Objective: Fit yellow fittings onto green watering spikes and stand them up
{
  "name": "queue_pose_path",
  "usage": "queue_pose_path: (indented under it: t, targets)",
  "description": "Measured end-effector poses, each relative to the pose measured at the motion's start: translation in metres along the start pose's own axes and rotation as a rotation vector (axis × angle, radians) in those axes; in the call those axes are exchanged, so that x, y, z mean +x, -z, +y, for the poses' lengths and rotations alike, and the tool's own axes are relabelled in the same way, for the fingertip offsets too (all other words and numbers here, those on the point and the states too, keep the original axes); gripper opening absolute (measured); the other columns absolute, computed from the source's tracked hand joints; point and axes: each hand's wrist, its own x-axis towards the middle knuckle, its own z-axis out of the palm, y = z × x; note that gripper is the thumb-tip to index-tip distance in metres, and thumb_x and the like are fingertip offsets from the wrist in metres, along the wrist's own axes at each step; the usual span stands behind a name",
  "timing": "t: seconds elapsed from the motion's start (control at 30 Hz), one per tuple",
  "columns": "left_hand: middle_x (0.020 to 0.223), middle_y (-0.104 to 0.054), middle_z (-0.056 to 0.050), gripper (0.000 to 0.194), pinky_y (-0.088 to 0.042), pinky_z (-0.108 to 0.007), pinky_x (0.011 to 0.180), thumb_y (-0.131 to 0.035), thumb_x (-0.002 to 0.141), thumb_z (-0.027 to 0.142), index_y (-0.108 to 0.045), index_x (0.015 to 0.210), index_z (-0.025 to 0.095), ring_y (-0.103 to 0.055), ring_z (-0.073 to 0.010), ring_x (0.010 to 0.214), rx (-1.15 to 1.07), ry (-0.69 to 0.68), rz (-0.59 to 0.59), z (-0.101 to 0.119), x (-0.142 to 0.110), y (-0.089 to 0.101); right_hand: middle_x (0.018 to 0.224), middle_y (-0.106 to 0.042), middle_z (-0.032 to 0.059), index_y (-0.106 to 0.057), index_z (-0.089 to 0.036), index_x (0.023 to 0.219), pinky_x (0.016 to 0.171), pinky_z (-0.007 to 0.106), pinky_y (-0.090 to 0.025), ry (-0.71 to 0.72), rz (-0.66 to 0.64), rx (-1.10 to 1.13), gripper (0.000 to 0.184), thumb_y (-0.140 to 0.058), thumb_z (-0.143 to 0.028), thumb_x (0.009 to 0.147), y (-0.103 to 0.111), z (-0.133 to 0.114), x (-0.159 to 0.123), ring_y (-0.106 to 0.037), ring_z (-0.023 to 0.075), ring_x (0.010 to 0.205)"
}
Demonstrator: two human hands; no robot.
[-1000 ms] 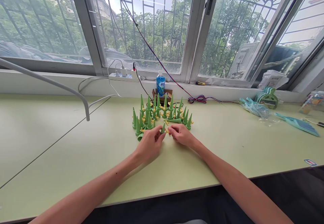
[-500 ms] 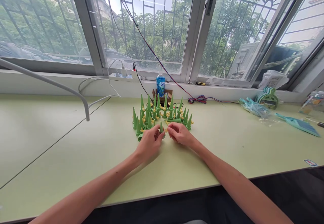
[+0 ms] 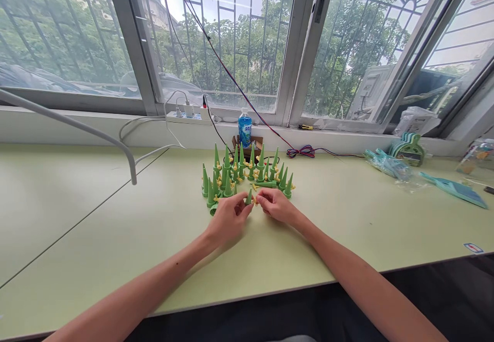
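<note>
My left hand [image 3: 228, 217] pinches a small green cone-shaped spike [image 3: 249, 197], its tip pointing up and slightly right. My right hand [image 3: 276, 205] is closed in a pinch right beside it, fingertips on a small yellow part [image 3: 255, 201] at the spike's side. Both hands rest on the pale green table [image 3: 116, 228]. Just beyond them stands a cluster of several upright green spikes with yellow fittings [image 3: 239, 174], and one green spike [image 3: 265, 183] lies flat among them.
A blue-labelled bottle [image 3: 244, 128] and a small brown box stand behind the cluster. A white power strip [image 3: 189, 116] with cables lies on the sill. Red-blue wires [image 3: 301, 151], teal plastic items [image 3: 451, 187] and a bagged bundle [image 3: 388, 164] lie at right. A white tube [image 3: 77, 128] crosses at left.
The held spike tipped upright half a second ago and now leans right again. My right fingertips have stayed at its side; both hands remain in place.
</note>
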Motion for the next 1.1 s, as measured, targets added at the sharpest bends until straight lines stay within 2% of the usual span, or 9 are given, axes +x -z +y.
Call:
queue_pose_path:
  t: [0.27,0.37,0.5,0.7,0.9,1.1]
  targets:
    - [0.051,-0.039,0.007,0.025,-0.024,-0.023,0.050,-0.052,0.086,0.032,-0.043,0.067,0.019,-0.026,-0.0087,0.050,-0.001,-0.027,-0.031,-0.0010,-0.0016,-0.0011,0.053,-0.043,-0.0025,-0.044,-0.018,0.060,0.052,0.024,-0.030,0.031,0.008,-0.096,0.047,-0.039,-0.048,0.096,0.0004,-0.0018,-0.0002,-0.038,0.0102,0.050]
    - [0.051,-0.040,0.007,0.022,-0.024,-0.023,0.051,-0.052,0.086,0.031,-0.047,0.069,0.019,-0.027,-0.0087,0.051,-0.002,-0.028,-0.018,0.0001,-0.0011,-0.0007,0.052,-0.042,-0.0030,-0.047,-0.018,0.060,0.052,0.024,-0.031,0.028,0.011,-0.092,0.048,-0.039,-0.049,0.096,-0.0005,-0.0021,0.0002,-0.038,0.0101,0.050]
    - [0.052,-0.040,0.007,0.021,-0.026,-0.023,0.051,-0.053,0.086,0.031,-0.051,0.069,0.018,-0.029,-0.0087,0.051,0.010,-0.009,0.022,-0.0009,0.0004,-0.0005,0.053,-0.045,-0.0035,-0.053,-0.018,0.068,0.052,0.024,-0.033,0.013,0.017,-0.032,0.041,-0.044,-0.048,0.094,-0.0029,-0.0021,0.0006,-0.041,0.0103,0.049]
    - [0.054,-0.042,0.006,0.022,-0.028,-0.023,0.051,-0.051,0.086,0.035,-0.059,0.077,0.017,-0.034,-0.0092,0.051,-0.035,0.064,0.024,-0.0052,0.0020,-0.0004,0.069,-0.057,-0.0009,-0.055,-0.018,0.082,0.051,0.023,-0.037,0.006,0.006,0.067,0.026,-0.054,-0.043,0.090,-0.0035,-0.0042,0.0002,-0.047,0.0097,0.052]
    - [0.052,-0.038,0.007,0.021,-0.027,-0.022,0.051,-0.053,0.086,0.035,-0.060,0.076,0.017,-0.031,-0.0086,0.050,-0.041,0.043,0.011,-0.0017,0.0013,0.0005,0.060,-0.050,-0.0036,-0.055,-0.018,0.081,0.050,0.023,-0.035,0.000,0.004,0.048,0.023,-0.052,-0.039,0.090,-0.0026,-0.0047,-0.0001,-0.043,0.0101,0.050]
    - [0.053,-0.035,0.007,0.021,-0.024,-0.022,0.050,-0.053,0.086,0.034,-0.058,0.074,0.017,-0.026,-0.0085,0.052,-0.027,0.007,0.005,-0.0022,0.0005,0.0028,0.059,-0.047,-0.0039,-0.055,-0.017,0.077,0.052,0.023,-0.032,0.024,0.024,-0.013,0.023,-0.052,-0.037,0.088,-0.0017,-0.0046,0.0011,-0.040,0.0102,0.053]
